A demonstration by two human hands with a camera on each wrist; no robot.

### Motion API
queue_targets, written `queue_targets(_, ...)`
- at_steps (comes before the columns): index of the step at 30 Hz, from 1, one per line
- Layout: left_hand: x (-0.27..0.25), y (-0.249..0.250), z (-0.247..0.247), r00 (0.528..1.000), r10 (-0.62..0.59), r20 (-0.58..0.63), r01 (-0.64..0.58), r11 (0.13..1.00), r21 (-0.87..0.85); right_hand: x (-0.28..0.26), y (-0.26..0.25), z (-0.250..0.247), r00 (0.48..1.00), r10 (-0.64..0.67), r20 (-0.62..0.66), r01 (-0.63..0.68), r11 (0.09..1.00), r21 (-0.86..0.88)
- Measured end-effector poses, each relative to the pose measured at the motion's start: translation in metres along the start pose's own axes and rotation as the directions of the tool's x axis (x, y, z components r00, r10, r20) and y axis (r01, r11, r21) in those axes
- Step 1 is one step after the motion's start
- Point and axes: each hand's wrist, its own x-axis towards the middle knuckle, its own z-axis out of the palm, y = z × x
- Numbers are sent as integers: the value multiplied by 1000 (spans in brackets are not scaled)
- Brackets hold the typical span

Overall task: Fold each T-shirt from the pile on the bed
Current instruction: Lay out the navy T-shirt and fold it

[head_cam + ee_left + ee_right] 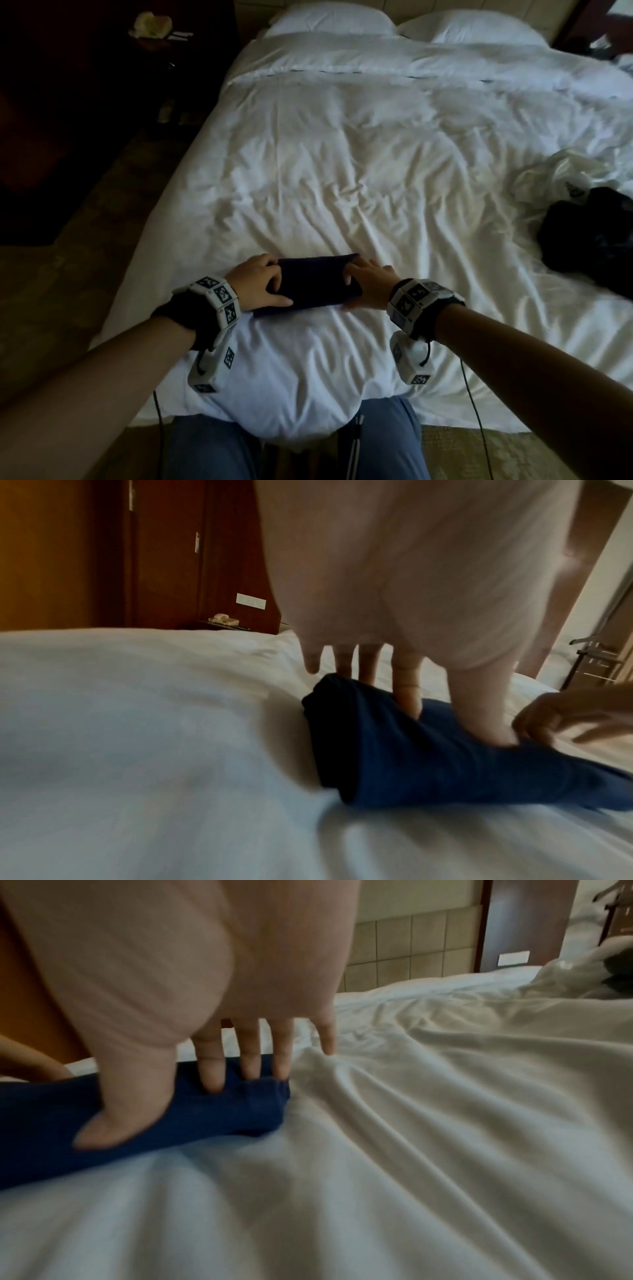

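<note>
A dark blue T-shirt (315, 284) (428, 764) (205, 1112) lies folded into a small rectangle near the foot of the white bed (342, 154). My left hand (260, 284) (411, 615) presses on its left end with straight, spread fingers, the thumb lying along the near edge. At the shirt's right end my right hand (368, 284) (240, 1042) lies flat, three fingers and the thumb on the cloth and the little finger on the sheet. Neither hand curls round the fabric.
A heap of dark clothes (589, 240) lies at the bed's right edge beside a crumpled clear plastic bag (555, 178). Two white pillows (329, 17) sit at the head. A dark nightstand (150, 44) stands left of the bed. My knees (212, 445) touch the bed's foot.
</note>
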Motion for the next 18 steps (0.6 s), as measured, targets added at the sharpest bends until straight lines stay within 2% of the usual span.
queue_targets(3, 6, 6, 0, 992, 10, -126, -10, 1000, -5, 5, -6, -8, 984, -20, -178, 29, 998, 47)
queue_targets(5, 12, 9, 1, 985, 37, -170, -44, 998, -42, 14, -12, -11, 973, -62, -224, 79, 995, 67)
queue_targets(8, 23, 8, 7, 993, 52, -110, -54, 998, -14, 30, -24, -9, 986, -111, -127, 114, 993, 14)
queue_targets(13, 34, -15, 21, 1000, -14, 22, 12, 996, 84, 45, -24, 5, 991, -66, 117, 70, 997, -26)
queue_targets(16, 30, -29, 26, 994, -19, 104, -3, 978, 211, 47, -13, 13, 986, -39, 161, 49, 997, -60)
queue_targets(18, 26, -34, 28, 995, -11, 99, -12, 973, 230, 44, -4, 15, 986, -18, 164, 27, 998, -54)
